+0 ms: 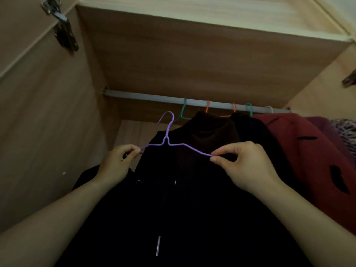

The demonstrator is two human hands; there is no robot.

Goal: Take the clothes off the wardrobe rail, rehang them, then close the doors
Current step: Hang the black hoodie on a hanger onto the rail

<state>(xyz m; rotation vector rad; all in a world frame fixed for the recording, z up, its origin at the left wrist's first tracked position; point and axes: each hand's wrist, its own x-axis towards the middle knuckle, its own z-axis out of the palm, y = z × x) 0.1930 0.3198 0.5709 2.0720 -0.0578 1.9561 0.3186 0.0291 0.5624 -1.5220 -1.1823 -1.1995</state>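
Looking up into the open wardrobe, I take the rail [144,96] as my reference. The purple hanger [167,139] is off the rail, held below its bare left stretch, with the hook upright and touching nothing. My left hand [115,164] pinches the tip of the hanger's left arm with the fingers curled in. My right hand [244,166] pinches the right arm's end between thumb and forefinger, the other fingers loosely bent. Both shoulder wires show bare against a black garment [173,209] that fills the view under the hanger. Two metal eyelets and a zip pull show on the garment's front. I cannot tell whether the cloth is threaded onto the hanger or only lies behind it. On the rail, from its middle toward the right end, sit a teal hook [184,110], two orange hooks [207,106], another teal hook [249,108] and a white hook [269,108]. Below those hooks hang a dark brown garment [210,128] and then a red garment [308,151] with dark marks. A patterned piece [344,130] hangs at the far right. Above the rail's left end, a metal hinge [61,26] sits on the open door.
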